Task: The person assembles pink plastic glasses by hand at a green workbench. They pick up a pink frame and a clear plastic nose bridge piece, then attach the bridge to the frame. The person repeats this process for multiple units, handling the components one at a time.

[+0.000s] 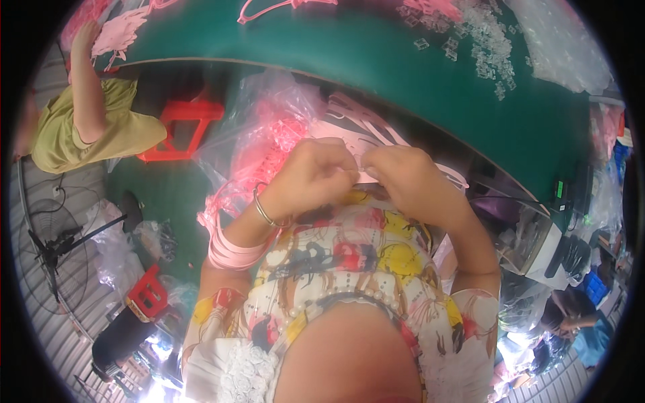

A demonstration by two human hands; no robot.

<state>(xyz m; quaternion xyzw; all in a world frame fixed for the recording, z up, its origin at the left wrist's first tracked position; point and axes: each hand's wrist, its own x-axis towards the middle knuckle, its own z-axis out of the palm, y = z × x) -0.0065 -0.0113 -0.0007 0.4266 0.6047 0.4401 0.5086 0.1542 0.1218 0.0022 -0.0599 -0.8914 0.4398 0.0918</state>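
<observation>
My left hand (321, 171) and my right hand (408, 180) meet in front of my chest, fingers pinched and almost touching. What lies between the fingertips is too small and covered to make out. Flat pink straps (349, 134) lie just beyond my hands, below the table edge, and some stick out past my right wrist. A bundle of pink straps (232, 250) loops around my left forearm, near a metal bangle (262, 207). Left of my left hand, a clear plastic bag (235, 124) holds bright pink pieces (285, 134).
Ahead, a green table (376, 50) carries small clear plastic pieces (489, 47), pink straps (289, 5) and a plastic bag (564, 40). At the left stand a person in a yellow-green garment (111, 127), a red stool (188, 127) and a fan (50, 255).
</observation>
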